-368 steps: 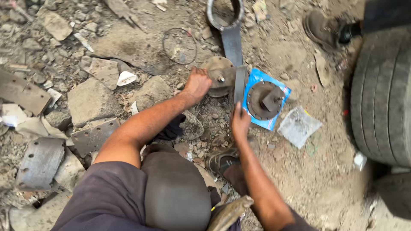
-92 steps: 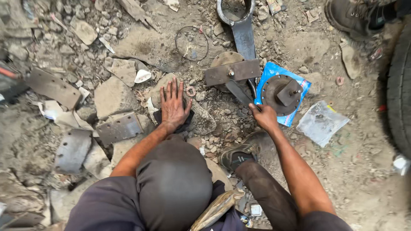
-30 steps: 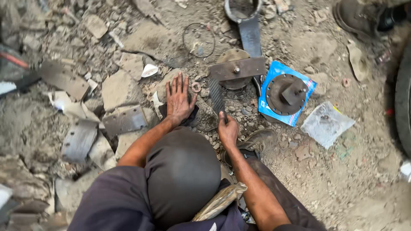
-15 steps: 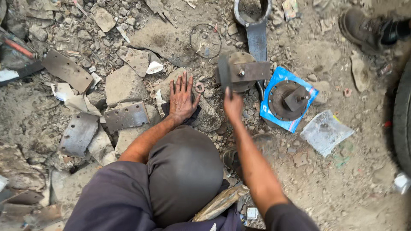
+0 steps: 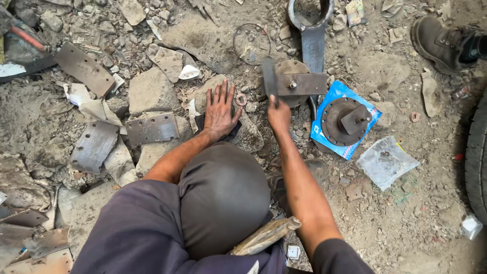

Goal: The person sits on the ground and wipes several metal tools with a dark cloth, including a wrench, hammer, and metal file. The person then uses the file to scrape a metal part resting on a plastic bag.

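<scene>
Head view, looking straight down over the person's dark cap (image 5: 223, 198), which hides the chest and most of the lap. Right hand (image 5: 279, 114) is up at the left end of a rusty assembly, fingers wrapped shut around a dark flat bar (image 5: 269, 78) that stands nearly vertical in the picture, its long axis running away from the person, top end blurred. Just right of it sits a flat plate (image 5: 303, 83) with a bolt, lying crosswise over a round rusty disc (image 5: 290, 68) that is mostly covered. Behind them a big ring spanner (image 5: 313, 38) points away from the person, its ring cut off by the top edge.

Left hand (image 5: 220, 109) lies flat, fingers spread wide, holding nothing, palm down on a dark cloth (image 5: 234, 134) over a rock (image 5: 251, 137). A small washer (image 5: 240, 99) sits just beside the fingertips.

Right of the bar, a round hub (image 5: 347, 122) rests on a blue square packet (image 5: 329, 144), tilted like a diamond. Near it lies a clear plastic bag (image 5: 385, 162), contents too murky to tell. A wire ring (image 5: 251, 43) lies on the ground (image 5: 406, 223). Curved grey brake shoes (image 5: 94, 147) sit among rubble on the left. Another person's boot (image 5: 439, 43) shows top right; a tyre (image 5: 477, 162) is cut off at the right edge.
</scene>
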